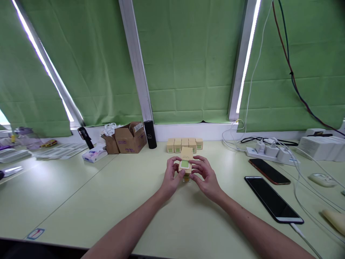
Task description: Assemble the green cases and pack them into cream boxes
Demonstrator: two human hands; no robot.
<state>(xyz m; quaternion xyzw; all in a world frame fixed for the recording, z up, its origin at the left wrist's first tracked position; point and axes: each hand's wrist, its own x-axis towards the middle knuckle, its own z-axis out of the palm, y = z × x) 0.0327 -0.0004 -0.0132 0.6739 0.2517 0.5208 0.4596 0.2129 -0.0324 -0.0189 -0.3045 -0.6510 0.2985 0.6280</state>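
A small tan cardboard box [186, 154] with a green square on its front is held upright above the table in front of me. My left hand [173, 174] grips its left side, with the thumb low on the front and the fingers bent around the edge. On the right side, my right hand [204, 176] has its thumb and curled fingers against the box. Under the box shows a small clear, yellowish piece [187, 178], too small to make out fully. Just behind stands a row of several similar tan boxes [178, 145].
Two phones, one black [269, 171] and one white-edged [273, 199], lie at right beside a power strip [272, 154] and loose white cables. An open brown carton [130, 138], a black cylinder [150, 135] and a tissue pack [94, 154] stand at back left.
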